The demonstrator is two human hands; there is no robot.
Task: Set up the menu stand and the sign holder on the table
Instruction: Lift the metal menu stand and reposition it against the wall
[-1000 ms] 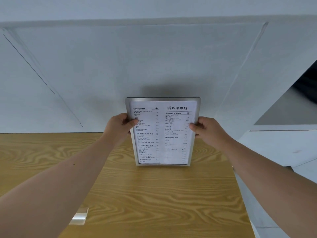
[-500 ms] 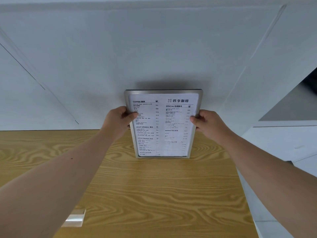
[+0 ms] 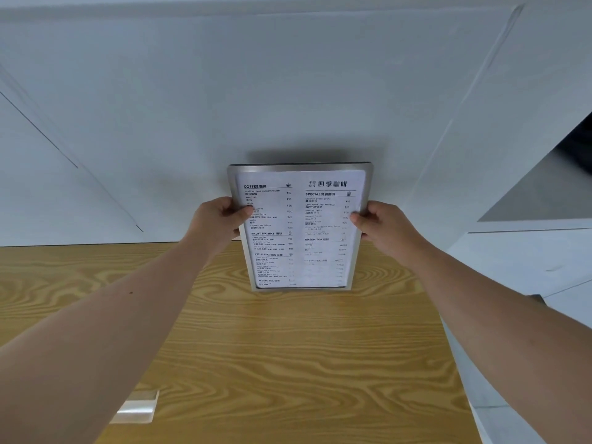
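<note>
A silver-framed menu stand (image 3: 301, 225) with a printed drinks menu stands upright near the far edge of the wooden table (image 3: 288, 363), close to the white wall. My left hand (image 3: 217, 219) grips its left edge, thumb over the front. On the opposite edge my right hand (image 3: 381, 227) holds it the same way. The frame's bottom edge sits at the table surface; I cannot tell if it rests there. A small clear acrylic sign holder (image 3: 137, 406) lies on the table near the front left, partly hidden by my left forearm.
A white wall (image 3: 288, 91) rises right behind the table. The table's right edge (image 3: 455, 363) drops off to a white floor and white furniture (image 3: 528, 261) at the right.
Both hands have carried the menu stand a little farther away, toward the wall. The grip on both edges is unchanged. The acrylic holder has not moved.
</note>
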